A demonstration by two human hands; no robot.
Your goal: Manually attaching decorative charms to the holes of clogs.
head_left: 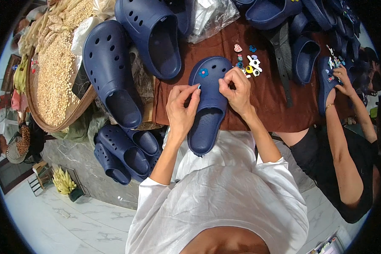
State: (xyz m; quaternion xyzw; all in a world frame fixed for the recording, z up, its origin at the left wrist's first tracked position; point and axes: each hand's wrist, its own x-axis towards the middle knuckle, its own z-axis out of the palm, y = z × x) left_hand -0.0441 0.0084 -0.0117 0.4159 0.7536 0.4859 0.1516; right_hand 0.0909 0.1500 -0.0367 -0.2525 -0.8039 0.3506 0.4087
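Observation:
A navy blue foam clog (211, 95) lies in front of me, its toe on the brown cloth and its heel over my lap. A blue flower shoe charm (204, 73) with a red centre sits on its toe. My left hand (183, 108) is at the clog's left side, thumb and forefinger pinching a tiny light-blue piece (199, 86), too small to make out fully. Over the right side, my right hand (237, 92) is closed in a pinch; what it holds, if anything, is hidden. Several loose charms (253, 65) lie beyond it on the cloth.
More navy clogs (113, 67) stand at the left, with others lower down. A clear plastic bag (211, 19) and a grey strap (284, 63) lie farther back. At right, another person's hands (346, 82) hold a charm-covered clog (325, 78). A grain-filled basket (67, 118) is far left.

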